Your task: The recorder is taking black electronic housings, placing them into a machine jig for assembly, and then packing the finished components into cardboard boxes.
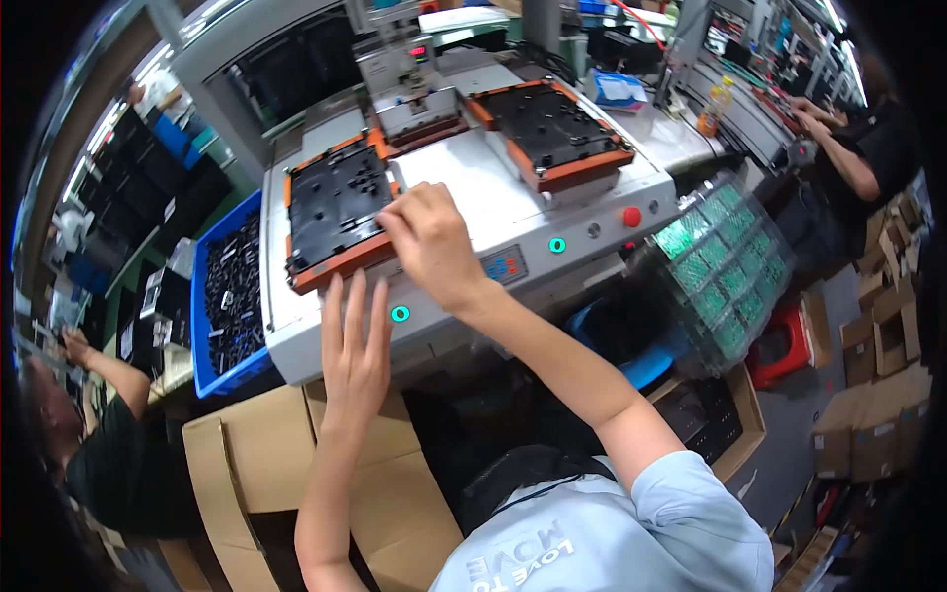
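An open cardboard carton (261, 444) sits below the left forearm of a worker at a white machine. Just beyond, the left hand (355, 340) reaches up to the near edge of an orange-red frame (345, 264), fingers straight and slightly spread; its grip is loose, with nothing seen in it. Whether the fingertips press on the frame or only rest in front of it cannot be told.

Farther in, the right hand (432, 242) comes across from the right, palm down, its grip drawn nearly closed, thumb and forefinger together at the right edge of a black panel (330, 212). Whether a small part sits between them is hidden.

The panel lies flat inside the frame on the machine's white tabletop (464, 183), to the left of the right grip and straight ahead of the left hand. The right hand is the nearer, overlapping the panel's edge; the frame's near side separates the left from it. From this angle the panel looks almost square, its long axis hard to call.

Beyond and to the right, a second black panel (543, 118) lies in a similar frame, well apart from both hands.
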